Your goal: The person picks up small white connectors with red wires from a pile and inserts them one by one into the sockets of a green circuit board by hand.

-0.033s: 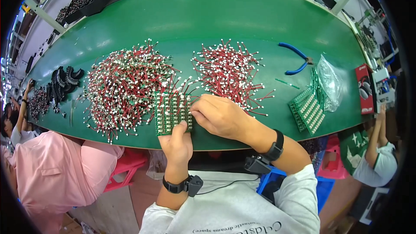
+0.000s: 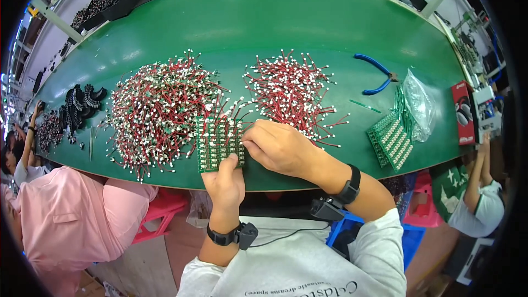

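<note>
My left hand (image 2: 226,186) grips a green circuit board panel (image 2: 215,146) from its near edge, thumb on top and the other fingers hidden beneath. Rows of small pale connectors cover the panel, and red wires with white plugs stick out along its far part. At the panel's right edge my right hand (image 2: 278,146) is closed in a pinch; whatever lies between its fingertips is too small or hidden to name. Beyond my right hand lies a loose pile of red wires with white plugs (image 2: 289,91). A larger heap of wired small boards (image 2: 159,113) spreads left of the panel.
On the right of the green table (image 2: 264,22) lie blue-handled cutters (image 2: 377,74), a stack of board panels (image 2: 391,142), a clear plastic bag (image 2: 419,107) and a red box (image 2: 463,113). Black curved parts (image 2: 82,102) lie far left. People sit on both sides.
</note>
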### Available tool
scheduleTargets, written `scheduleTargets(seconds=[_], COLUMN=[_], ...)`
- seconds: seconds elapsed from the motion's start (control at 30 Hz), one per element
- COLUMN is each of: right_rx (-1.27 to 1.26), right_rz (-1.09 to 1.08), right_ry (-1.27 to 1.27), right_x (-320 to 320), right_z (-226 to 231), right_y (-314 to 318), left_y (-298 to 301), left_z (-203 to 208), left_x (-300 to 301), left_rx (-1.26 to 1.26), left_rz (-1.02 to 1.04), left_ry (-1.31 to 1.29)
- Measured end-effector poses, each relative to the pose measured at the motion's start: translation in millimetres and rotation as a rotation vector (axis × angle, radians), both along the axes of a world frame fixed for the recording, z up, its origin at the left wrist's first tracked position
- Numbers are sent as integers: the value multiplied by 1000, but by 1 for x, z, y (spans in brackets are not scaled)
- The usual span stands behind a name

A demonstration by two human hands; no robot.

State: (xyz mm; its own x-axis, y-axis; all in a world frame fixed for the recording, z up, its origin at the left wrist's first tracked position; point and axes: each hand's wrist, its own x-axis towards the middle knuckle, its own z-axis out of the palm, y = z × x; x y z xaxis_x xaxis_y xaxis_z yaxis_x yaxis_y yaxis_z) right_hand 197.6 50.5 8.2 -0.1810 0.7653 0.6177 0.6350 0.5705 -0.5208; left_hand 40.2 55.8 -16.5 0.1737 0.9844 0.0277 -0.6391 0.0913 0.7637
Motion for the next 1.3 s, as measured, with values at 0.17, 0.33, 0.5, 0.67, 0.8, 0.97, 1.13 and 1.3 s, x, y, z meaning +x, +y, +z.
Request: scheduleTargets(seconds=[0.17, 0.33, 0.5, 0.67, 0.8, 0.97, 1.13, 1.3], right_rx=[-59, -52, -6, 27, 52, 46, 91, 53], right_rz=[-35, -8, -10, -39, -72, -114, -94, -136], right_ry=[-41, 21, 8, -62, -221, -327, -311, -284], right_x=[2, -3, -5, -7, -7, -10, -9, -10], right_z=[-5, -4, -6, -12, -13, -9, -14, -7], right_y=[2, 2, 1, 1, -2, -6, -5, -5], left_y=[0, 0, -2, -1, -1, 0, -1, 0], left_z=[0, -4, -2, -9, -4, -6, -3, -1], left_x=[2, 1, 5, 3, 4, 3, 4, 3], left_rx=[-12, 4, 24, 60, 50, 105, 89, 51], left_rz=[3, 13, 42, 27, 0, -9, -34, -7], left_ry=[24, 59, 66, 136, 178, 252, 253, 252])
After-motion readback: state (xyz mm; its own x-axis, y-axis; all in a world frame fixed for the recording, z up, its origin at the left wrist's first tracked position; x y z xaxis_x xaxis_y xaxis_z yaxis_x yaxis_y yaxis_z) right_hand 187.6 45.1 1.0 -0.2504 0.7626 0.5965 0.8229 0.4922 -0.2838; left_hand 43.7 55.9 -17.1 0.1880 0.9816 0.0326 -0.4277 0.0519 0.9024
